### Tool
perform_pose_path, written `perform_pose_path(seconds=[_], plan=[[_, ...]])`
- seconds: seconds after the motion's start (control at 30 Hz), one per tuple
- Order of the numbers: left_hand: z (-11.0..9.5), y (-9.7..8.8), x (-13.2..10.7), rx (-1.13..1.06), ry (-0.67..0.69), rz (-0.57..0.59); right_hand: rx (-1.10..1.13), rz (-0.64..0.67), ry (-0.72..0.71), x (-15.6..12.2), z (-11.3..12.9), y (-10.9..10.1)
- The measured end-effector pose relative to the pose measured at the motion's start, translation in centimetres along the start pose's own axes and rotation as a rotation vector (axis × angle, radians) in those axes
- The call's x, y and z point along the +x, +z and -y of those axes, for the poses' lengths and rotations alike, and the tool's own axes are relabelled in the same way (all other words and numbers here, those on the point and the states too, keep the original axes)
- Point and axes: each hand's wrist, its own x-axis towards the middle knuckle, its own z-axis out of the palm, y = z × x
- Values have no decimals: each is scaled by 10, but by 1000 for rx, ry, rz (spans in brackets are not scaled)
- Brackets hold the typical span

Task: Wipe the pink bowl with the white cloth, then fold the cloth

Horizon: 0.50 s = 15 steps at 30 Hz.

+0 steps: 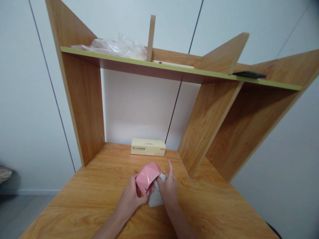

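Note:
My left hand (134, 194) is closed around the left side of a glossy pink faceted object (149, 176), held tilted above the desk. Its open side faces right, and I cannot make out its exact kind. A light grey cloth (156, 198) is bunched in my right hand (168, 189), pressed at the pink object's open side. The right index finger points up, while the other fingers close on the cloth. Part of the cloth hangs below, and the fingertips inside the opening are hidden.
A long cream cardboard box (148, 147) stands at the back of the wooden desk (99, 202). Above runs a shelf (174, 74) with a clear plastic bag (119, 47) and a flat black object (249, 74). Upright wooden panels (209, 122) divide the right side.

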Motion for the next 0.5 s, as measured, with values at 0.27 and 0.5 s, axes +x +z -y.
perform_pose_path(seconds=[0.27, 0.5], plan=[[11, 3, 5, 101, -53, -38, -157, 72, -114, -3, 1, 2], [17, -1, 6, 115, -67, -2, -127, 103, -157, 1, -2, 3]])
